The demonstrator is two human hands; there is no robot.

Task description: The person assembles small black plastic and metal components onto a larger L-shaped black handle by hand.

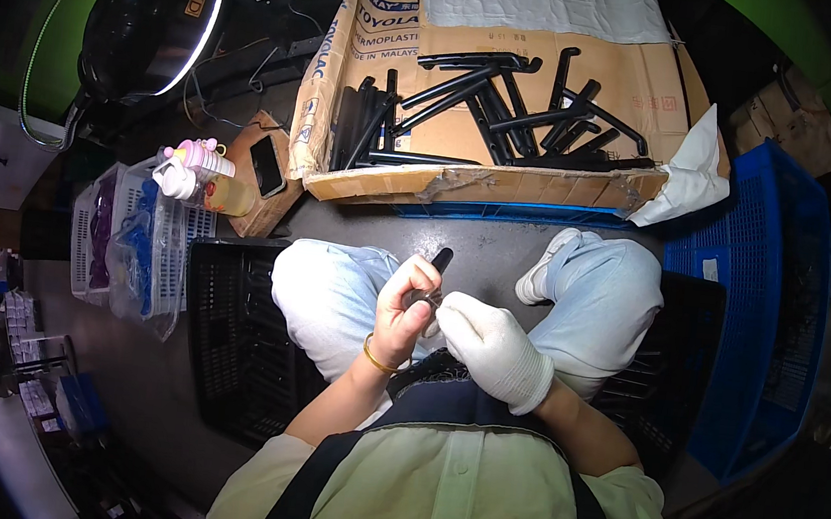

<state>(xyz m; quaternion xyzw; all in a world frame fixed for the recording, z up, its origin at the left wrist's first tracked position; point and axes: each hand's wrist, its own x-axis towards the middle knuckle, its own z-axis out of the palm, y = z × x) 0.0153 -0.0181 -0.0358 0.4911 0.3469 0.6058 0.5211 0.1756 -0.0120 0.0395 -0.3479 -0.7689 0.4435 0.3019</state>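
Note:
My left hand, bare with a gold bangle at the wrist, is closed round a black plastic tube-like part. One dark, rounded end of that part sticks up past the fingers; its lower portion is hidden by my hands. Close against it, my right hand in a white knit glove has its fingers pinched together. What those gloved fingers hold cannot be made out. Both hands are above my lap. Beyond my knees, several black bent tubes lie loosely piled in a cardboard-lined box.
Black crates flank my legs. At the right stands a tall blue crate. On the left are a round lamp, a phone on a wooden board, a pink-and-white bottle, and a white basket with plastic bags.

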